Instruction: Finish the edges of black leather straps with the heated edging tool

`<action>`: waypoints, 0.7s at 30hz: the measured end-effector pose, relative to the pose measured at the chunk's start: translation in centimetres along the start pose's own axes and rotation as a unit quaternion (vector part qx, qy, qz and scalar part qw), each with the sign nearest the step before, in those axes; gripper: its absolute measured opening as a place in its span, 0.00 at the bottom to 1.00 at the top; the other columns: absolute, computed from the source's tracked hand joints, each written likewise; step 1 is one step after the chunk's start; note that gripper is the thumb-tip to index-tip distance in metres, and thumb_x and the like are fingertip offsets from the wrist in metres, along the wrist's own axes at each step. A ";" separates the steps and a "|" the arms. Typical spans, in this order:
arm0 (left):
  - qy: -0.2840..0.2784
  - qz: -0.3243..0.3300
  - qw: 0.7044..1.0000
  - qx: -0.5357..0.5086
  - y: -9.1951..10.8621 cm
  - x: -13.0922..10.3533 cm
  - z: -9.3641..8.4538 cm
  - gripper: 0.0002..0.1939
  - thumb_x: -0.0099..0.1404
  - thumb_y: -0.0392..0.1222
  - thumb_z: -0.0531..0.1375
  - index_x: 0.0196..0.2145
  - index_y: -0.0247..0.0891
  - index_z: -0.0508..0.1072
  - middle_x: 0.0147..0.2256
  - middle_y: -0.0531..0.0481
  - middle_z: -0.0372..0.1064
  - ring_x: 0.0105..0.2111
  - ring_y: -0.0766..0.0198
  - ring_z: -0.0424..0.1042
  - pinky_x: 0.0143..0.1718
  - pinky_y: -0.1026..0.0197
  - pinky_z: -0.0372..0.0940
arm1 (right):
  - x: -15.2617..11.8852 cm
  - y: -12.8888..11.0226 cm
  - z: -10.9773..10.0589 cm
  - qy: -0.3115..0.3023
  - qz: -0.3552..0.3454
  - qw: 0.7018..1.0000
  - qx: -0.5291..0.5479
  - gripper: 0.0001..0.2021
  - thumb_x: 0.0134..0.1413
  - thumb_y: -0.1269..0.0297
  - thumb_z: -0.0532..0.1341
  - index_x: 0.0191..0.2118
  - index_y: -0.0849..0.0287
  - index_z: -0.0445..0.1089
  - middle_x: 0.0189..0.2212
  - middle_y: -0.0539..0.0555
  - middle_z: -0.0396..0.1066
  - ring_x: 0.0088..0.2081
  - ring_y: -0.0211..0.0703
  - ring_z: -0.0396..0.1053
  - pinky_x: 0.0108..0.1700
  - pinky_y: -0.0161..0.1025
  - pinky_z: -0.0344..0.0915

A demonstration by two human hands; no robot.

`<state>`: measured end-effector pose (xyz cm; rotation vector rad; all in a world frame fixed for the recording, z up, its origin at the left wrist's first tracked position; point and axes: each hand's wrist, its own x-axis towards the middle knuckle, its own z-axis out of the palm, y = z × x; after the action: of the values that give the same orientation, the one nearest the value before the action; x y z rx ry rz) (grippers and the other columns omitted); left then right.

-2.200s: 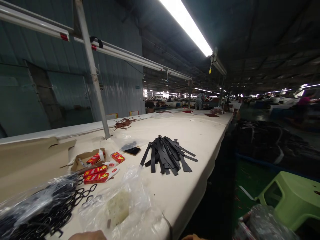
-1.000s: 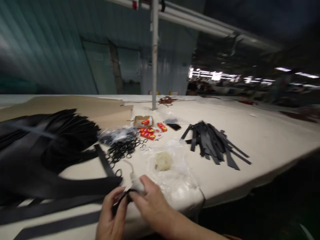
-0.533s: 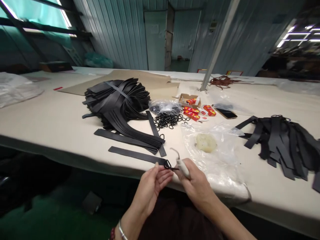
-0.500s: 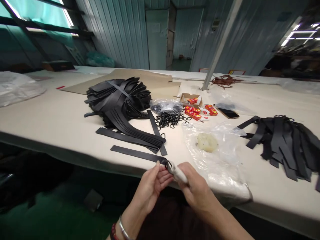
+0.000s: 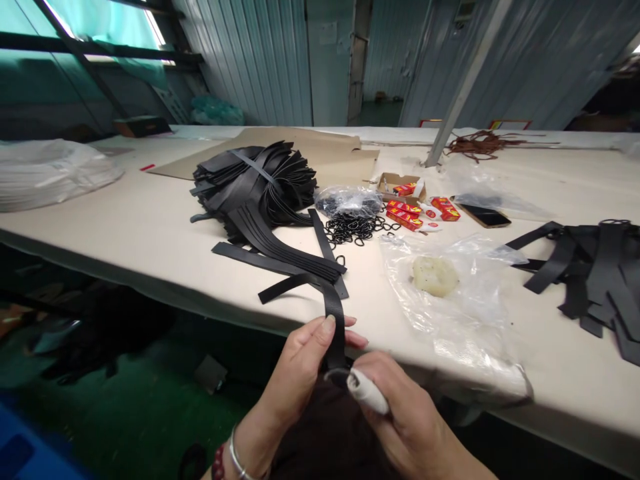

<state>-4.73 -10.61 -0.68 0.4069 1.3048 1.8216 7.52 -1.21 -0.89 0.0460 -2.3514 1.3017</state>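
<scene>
My left hand [image 5: 313, 347] pinches a black strap [image 5: 334, 303] between thumb and fingers, just past the table's front edge. The strap bends over the tabletop, its far end lying to the left. Its near end hangs below my fingers beside a thin dark curved piece, too blurred to make out. My right hand [image 5: 400, 397] is closed around a stubby white tube-shaped thing [image 5: 367, 391], whose blunt grey end faces the strap. Beyond my hands lie a fanned stack of black straps [image 5: 285, 240] and a pile of black metal rings [image 5: 353, 228].
A tied black strap bundle [image 5: 250, 187] stands at back left. A yellowish lump [image 5: 435, 276] sits on clear plastic [image 5: 475, 320]. Red boxes [image 5: 405, 215], a phone [image 5: 483, 215] and a metal post [image 5: 465, 87] are behind. More straps [image 5: 595, 267] lie right.
Both hands have come down and nearer to me with the strap, which has swung from lying sideways to pointing toward me. The view has shifted slightly left.
</scene>
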 end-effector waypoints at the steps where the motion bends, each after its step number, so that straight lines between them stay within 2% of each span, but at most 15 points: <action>1: -0.004 -0.026 1.000 -0.014 0.1 -0.1 0.0 0.16 0.64 0.48 0.55 0.40 0.34 0.74 0.34 0.44 0.76 0.36 0.56 0.72 0.42 0.57 0.64 | 0.3 0.1 0.0 0.020 0.016 1.000 0.004 0.11 0.58 0.74 0.49 0.43 0.56 0.62 0.36 0.55 0.65 0.38 0.42 0.65 0.41 0.36 0.63; 3: -0.013 -0.051 0.998 -0.041 0.1 -0.4 -0.1 0.17 0.64 0.49 0.54 0.42 0.34 0.74 0.35 0.44 0.75 0.36 0.58 0.72 0.40 0.60 0.64 | 0.9 0.3 -0.1 0.056 0.063 0.996 0.007 0.08 0.58 0.72 0.52 0.41 0.56 0.63 0.34 0.53 0.66 0.36 0.41 0.66 0.40 0.35 0.63; 6: -0.074 -0.036 0.995 -0.051 -0.2 -0.9 -0.2 0.15 0.63 0.44 0.57 0.46 0.36 0.72 0.43 0.45 0.73 0.45 0.58 0.68 0.47 0.61 0.61 | 1.5 0.7 -0.1 0.080 0.151 0.985 0.005 0.03 0.55 0.68 0.56 0.36 0.57 0.65 0.30 0.51 0.67 0.33 0.41 0.66 0.36 0.34 0.63; 8: -0.114 -0.033 0.992 -0.031 -0.5 -1.3 -0.2 0.19 0.60 0.37 0.61 0.50 0.40 0.69 0.47 0.47 0.70 0.49 0.57 0.65 0.52 0.60 0.57 | 1.7 1.1 0.0 0.087 0.201 0.976 -0.006 0.03 0.54 0.67 0.57 0.35 0.57 0.65 0.30 0.51 0.67 0.32 0.41 0.66 0.35 0.35 0.62; 11: -0.103 -0.036 0.994 0.003 -1.0 -1.7 0.0 0.21 0.60 0.31 0.60 0.51 0.41 0.68 0.50 0.48 0.68 0.51 0.58 0.64 0.55 0.59 0.54 | 1.8 1.6 0.2 0.075 0.241 0.968 -0.017 0.03 0.53 0.65 0.57 0.34 0.58 0.65 0.27 0.50 0.66 0.29 0.41 0.64 0.32 0.35 0.61; 16: -0.088 -0.095 0.991 -0.045 -1.6 -1.7 0.0 0.16 0.63 0.34 0.56 0.50 0.36 0.68 0.44 0.42 0.71 0.43 0.56 0.70 0.47 0.57 0.61 | 1.8 2.4 -0.2 0.068 0.298 0.951 0.041 0.11 0.56 0.58 0.53 0.32 0.59 0.65 0.26 0.51 0.65 0.30 0.42 0.65 0.32 0.36 0.62; 19: -0.087 -0.118 0.987 -0.062 -1.7 -1.7 0.0 0.15 0.63 0.36 0.57 0.48 0.36 0.69 0.43 0.43 0.72 0.41 0.57 0.71 0.46 0.59 0.62 | 1.9 2.6 -0.3 0.029 0.346 0.926 0.145 0.14 0.54 0.53 0.56 0.30 0.61 0.65 0.26 0.51 0.65 0.29 0.42 0.65 0.30 0.35 0.63; 21: -0.090 -0.121 0.986 -0.068 -1.7 -1.7 0.1 0.15 0.62 0.35 0.58 0.48 0.37 0.69 0.43 0.44 0.72 0.40 0.59 0.71 0.44 0.61 0.62 | 2.0 2.6 -0.2 0.005 0.366 0.898 0.244 0.16 0.52 0.51 0.58 0.28 0.61 0.64 0.22 0.49 0.63 0.25 0.39 0.64 0.27 0.34 0.63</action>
<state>-2.89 -11.67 -1.79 0.3167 1.0505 1.6187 5.22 0.79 -2.10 -0.7548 -2.0218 2.2031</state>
